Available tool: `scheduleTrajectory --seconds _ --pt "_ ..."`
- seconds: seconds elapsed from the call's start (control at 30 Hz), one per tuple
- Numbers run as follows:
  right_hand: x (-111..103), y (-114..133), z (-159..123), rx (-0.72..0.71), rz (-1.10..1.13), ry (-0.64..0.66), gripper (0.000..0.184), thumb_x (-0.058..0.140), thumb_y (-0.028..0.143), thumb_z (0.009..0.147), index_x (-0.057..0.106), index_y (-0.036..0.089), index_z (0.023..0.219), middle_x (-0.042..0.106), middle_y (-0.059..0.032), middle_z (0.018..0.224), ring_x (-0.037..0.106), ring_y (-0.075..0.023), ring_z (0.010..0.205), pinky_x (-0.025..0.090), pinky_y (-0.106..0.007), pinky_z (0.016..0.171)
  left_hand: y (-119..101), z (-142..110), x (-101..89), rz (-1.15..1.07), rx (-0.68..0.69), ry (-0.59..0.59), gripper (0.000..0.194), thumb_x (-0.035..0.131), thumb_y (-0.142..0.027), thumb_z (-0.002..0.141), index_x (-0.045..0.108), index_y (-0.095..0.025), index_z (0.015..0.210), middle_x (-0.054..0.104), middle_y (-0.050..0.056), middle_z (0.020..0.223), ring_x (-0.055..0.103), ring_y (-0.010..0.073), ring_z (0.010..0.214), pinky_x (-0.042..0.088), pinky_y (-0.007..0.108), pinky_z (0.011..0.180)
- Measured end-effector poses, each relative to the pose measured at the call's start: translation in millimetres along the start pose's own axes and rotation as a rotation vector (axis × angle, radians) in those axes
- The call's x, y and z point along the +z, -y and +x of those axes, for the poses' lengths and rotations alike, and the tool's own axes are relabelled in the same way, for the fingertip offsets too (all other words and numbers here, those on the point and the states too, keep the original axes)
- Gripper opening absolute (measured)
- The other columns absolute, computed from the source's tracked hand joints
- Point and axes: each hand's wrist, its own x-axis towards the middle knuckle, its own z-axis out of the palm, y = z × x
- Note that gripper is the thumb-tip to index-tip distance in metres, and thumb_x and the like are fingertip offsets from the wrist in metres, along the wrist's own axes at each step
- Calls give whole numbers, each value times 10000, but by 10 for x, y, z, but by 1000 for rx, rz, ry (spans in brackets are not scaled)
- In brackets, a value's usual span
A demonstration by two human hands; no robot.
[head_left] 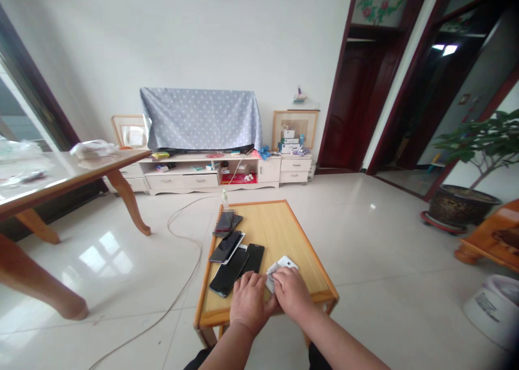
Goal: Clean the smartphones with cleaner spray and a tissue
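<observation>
A white smartphone [288, 262] lies back side up near the front of the small wooden table, its camera end pointing away from me. My right hand [295, 294] is closed on a whitish cloth or tissue [272, 269] and presses it against the phone's back. To the left, my left hand [252, 304] rests with fingers stretched out and its thumb at the phone's near edge. Its fingertips are close to a black phone [229, 272]. Another black phone [255, 257] lies just beyond, and a dark phone [225, 246] overlaps a white one. The white phone's near end is hidden by my hands.
The small table [267, 218] has a raised wooden rim. At its far left stand a spray bottle [225, 198] and dark, partly blurred items [227, 223]. A cable [190, 283] runs over the floor. A larger table [73, 175] is left; a potted plant [462, 205] and white bucket [492, 310] are right.
</observation>
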Motion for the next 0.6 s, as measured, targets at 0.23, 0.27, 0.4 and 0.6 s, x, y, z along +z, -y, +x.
scheduleTrajectory --seconds 0.23,0.27,0.4,0.6 --pt "47 -70 -36 15 -75 26 376 422 192 965 689 225 1227 579 -85 1451 401 -269 1429 168 -480 1204 -7 -12 1 -13 1 -22 420 569 -469 870 633 -283 1242 665 63 1203 459 309 1271 345 449 1038" --pt "72 -47 -87 -34 -47 47 402 395 199 984 658 236 1285 581 -78 1450 423 -255 1419 124 -487 1221 -12 -15 -5 -17 -3 -24 411 554 -470 881 635 -287 1240 665 64 1206 460 308 1271 344 450 1039" --pt "69 -52 -232 -60 -6 68 425 359 264 1023 592 309 1375 572 -40 1466 419 -267 1430 32 -581 1219 -38 -25 -21 -20 -12 -26 399 554 -469 879 641 -298 1229 667 65 1196 468 306 1263 340 450 1040" --pt "-3 -196 -221 151 -68 -64 428 388 207 982 633 298 1321 577 -59 1458 377 -317 1454 17 -677 1175 -68 -30 1 5 -21 -46 422 591 -442 838 650 -275 1221 668 72 1173 473 304 1254 344 435 1035"
